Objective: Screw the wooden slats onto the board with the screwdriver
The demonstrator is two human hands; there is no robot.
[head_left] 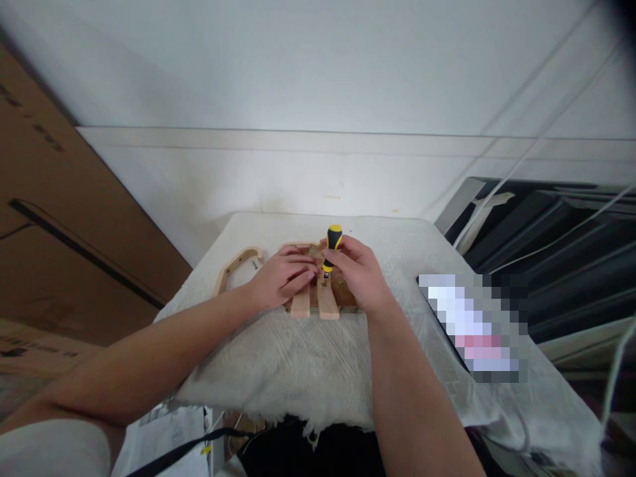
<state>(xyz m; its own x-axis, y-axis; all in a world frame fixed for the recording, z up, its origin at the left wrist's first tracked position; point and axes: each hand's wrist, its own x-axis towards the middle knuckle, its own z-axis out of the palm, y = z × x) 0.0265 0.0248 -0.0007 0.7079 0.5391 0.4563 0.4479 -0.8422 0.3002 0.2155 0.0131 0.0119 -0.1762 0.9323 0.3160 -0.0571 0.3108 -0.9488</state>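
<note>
My right hand (360, 273) grips a short yellow-and-black screwdriver (334, 240), which stands nearly upright. Its tip is at a pale curved wooden strip (328, 305), by what looks like a small screw. Left of the tip, my left hand (284, 275) is closed over the wooden pieces, its fingertips near the screwdriver. A second pale wooden strip (301, 305) comes out from under those fingers. Both strips lie on a brown board (352, 303), largely covered by my hands. Beyond my left hand is a hook-shaped wooden piece (237, 260) with dark holes.
A small dark screw (255, 265) lies beside the hooked piece. On the right of the cloth-covered table (308, 371) is a flat device with a blurred screen (467, 328). A cardboard box (74, 199) stands left, a white wall (318, 172) behind, and dark folded material (561, 245) at right.
</note>
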